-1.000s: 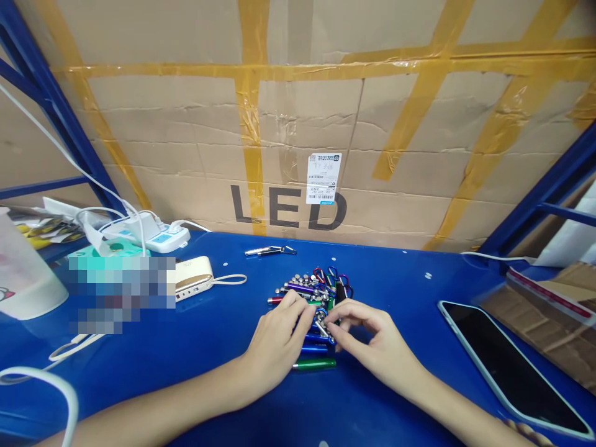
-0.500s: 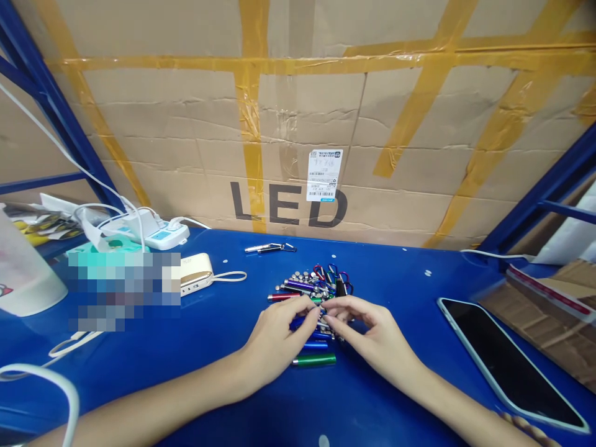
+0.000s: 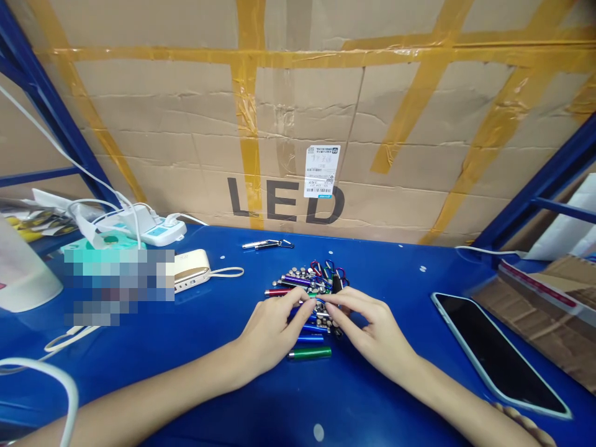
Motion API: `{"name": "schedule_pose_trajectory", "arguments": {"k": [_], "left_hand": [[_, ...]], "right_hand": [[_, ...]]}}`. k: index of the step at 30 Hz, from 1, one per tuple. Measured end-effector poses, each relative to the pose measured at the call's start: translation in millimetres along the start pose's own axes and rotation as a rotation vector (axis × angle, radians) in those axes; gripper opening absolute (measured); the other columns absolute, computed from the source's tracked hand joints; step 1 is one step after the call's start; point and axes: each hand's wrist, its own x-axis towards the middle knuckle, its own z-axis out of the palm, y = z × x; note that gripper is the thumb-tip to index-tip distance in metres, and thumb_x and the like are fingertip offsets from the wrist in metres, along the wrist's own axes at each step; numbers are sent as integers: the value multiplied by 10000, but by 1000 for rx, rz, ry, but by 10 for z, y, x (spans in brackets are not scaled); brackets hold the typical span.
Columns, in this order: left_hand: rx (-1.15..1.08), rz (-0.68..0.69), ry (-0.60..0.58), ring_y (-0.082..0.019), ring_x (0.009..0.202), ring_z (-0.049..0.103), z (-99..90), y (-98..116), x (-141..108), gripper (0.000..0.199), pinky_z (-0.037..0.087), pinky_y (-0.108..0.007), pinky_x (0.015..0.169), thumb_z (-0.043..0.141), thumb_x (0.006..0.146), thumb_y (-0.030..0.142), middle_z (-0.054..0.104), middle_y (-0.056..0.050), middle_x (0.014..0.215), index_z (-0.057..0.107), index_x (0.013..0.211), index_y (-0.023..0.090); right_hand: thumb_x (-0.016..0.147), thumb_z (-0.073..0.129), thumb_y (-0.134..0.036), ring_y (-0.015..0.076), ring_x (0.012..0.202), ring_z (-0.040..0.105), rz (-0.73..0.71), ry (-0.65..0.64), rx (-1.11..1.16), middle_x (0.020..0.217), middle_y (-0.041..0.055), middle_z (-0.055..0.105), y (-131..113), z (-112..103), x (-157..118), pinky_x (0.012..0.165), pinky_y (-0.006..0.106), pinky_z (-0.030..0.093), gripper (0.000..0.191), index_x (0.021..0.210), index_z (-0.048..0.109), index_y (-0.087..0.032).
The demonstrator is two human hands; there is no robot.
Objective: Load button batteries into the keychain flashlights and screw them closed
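My left hand and my right hand meet over a pile of small parts, thumbs and forefingers pinched. A small blue curved clip shows between the fingertips; most of it is hidden. Under and around the fingers lie slim metal tubes: a purple tube, a red tube, several blue ones, and a green tube nearest me. Silver button cells are scattered behind the hands. Carabiner clips in red, blue and dark colours lie at the pile's back right.
A silver keychain tube with a clip lies at the back. A phone rests at right beside cardboard. At left are a cream power bank, a power strip and a white container. A large carton stands behind.
The view has shifted slightly. My fingertips have drawn a little apart around the blue clip, which now shows as a thin curve between them.
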Motion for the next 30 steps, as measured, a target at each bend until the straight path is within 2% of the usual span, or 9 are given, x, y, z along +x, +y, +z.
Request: {"name": "schedule_pose_trajectory", "arguments": {"k": [4, 7, 11, 16, 23, 30], "left_hand": [[27, 44, -8, -116, 481, 468, 13, -1, -13, 230, 302, -212, 521, 348, 883, 422, 490, 78, 534, 475, 918, 233], [83, 58, -1, -116, 480, 472, 18, -11, -3, 198, 295, -211, 524, 363, 879, 384, 476, 78, 517, 497, 887, 238], [56, 44, 28, -117, 520, 504, 20, -23, 10, 205, 319, -213, 549, 352, 886, 370, 532, 68, 571, 508, 863, 239], [-22, 41, 25, -108, 531, 500, 22, -19, 1, 209, 330, -210, 562, 362, 886, 361, 555, 67, 595, 530, 877, 237], [-164, 0, -46, -94, 526, 463, 22, -21, 6, 243, 327, -194, 547, 373, 879, 381, 521, 68, 573, 555, 832, 227], [-199, -13, -76, -87, 538, 449, 16, -15, 26, 239, 316, -191, 544, 388, 868, 381, 504, 66, 576, 531, 790, 206]], "right_hand": [[856, 500, -201, 128, 691, 572, 13, -48, 33, 785, 37, 620, -2, 2, 13, 614, 239, 470, 221, 1003, 664, -193], [859, 499, -209, 126, 705, 579, 27, -68, 31, 803, 38, 621, 8, 1, 15, 632, 238, 478, 222, 1009, 663, -195], [871, 490, -220, 123, 764, 575, -57, -127, -2, 857, 35, 610, 53, -2, -2, 687, 237, 482, 269, 1112, 608, -214], [887, 466, -247, 119, 709, 564, -145, -201, -104, 838, 33, 593, 96, -9, -32, 635, 229, 487, 339, 1219, 516, -207], [902, 424, -244, 160, 719, 583, -298, -288, -290, 823, 60, 626, 65, -41, -16, 662, 278, 484, 256, 1089, 568, -143], [915, 383, -228, 140, 588, 526, -374, -286, -351, 684, 39, 566, 71, -29, -18, 572, 260, 447, 234, 989, 572, -110]]}}
